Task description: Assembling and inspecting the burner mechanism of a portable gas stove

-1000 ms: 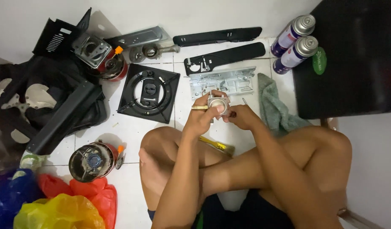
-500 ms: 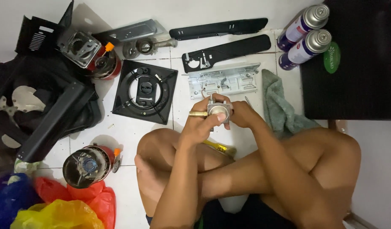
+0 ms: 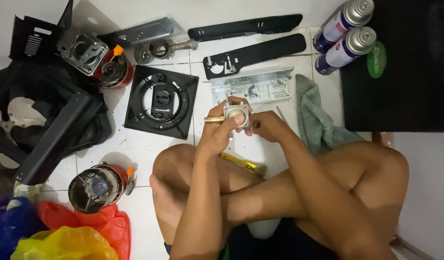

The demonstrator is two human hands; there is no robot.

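Observation:
I sit cross-legged on a white tiled floor. My left hand (image 3: 217, 130) grips a small square metal valve part (image 3: 236, 114) with a brass stub sticking out to the left. My right hand (image 3: 266, 126) touches the part's right side with its fingertips. Just beyond my hands lies a silver metal bracket plate (image 3: 253, 86). A yellow-handled tool (image 3: 239, 162) lies on the floor under my forearms. A thin metal rod (image 3: 281, 114) lies right of my right hand.
A black square burner plate (image 3: 160, 101) sits left of my hands. Two black long panels (image 3: 251, 36), two spray cans (image 3: 345, 31), a grey cloth (image 3: 316, 115), a black mat (image 3: 400, 67), two gas canisters (image 3: 99, 185), black casing parts (image 3: 53, 130) and coloured plastic bags (image 3: 63, 236) surround me.
The view has shifted slightly; my hands still hold the valve part in the same place, with small finger movements on it.

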